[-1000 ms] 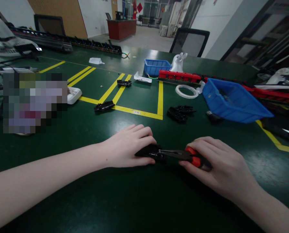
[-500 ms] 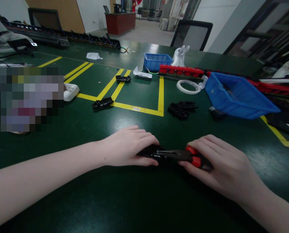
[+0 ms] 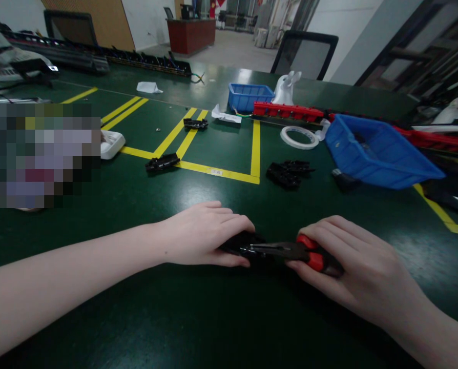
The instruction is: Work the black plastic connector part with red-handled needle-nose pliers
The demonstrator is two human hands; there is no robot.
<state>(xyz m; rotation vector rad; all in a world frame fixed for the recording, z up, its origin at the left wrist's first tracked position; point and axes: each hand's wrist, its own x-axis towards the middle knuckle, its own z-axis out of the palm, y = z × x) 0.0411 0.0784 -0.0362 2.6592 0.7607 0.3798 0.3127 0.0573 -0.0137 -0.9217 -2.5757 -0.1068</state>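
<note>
My left hand [image 3: 209, 233] is closed on a dark part [image 3: 238, 242] just above the green table [image 3: 198, 318], its thumb below and fingers above. Most of that part is hidden in the grip. Closed around the red and black handles of a pair of pliers [image 3: 280, 250] is my right hand [image 3: 352, 256]. The jaws point left and reach the exposed end of the dark part; whether they pinch it is too dark to tell. Beyond the hands lie more black parts [image 3: 289, 173], with another black part [image 3: 162, 162] at the yellow tape and one [image 3: 195, 123] farther back.
A large blue bin [image 3: 382, 159] sits at the right, beside a white tape roll [image 3: 299, 137]. Farther back are a small blue bin [image 3: 250, 97], a red strip [image 3: 288, 111] and crumpled paper [image 3: 226, 117]. A white tray [image 3: 112, 145] stands left, next to a blurred-out area.
My right hand and the pliers have shifted slightly to the right and down. The left hand is nearly where it was, still holding the dark part.
</note>
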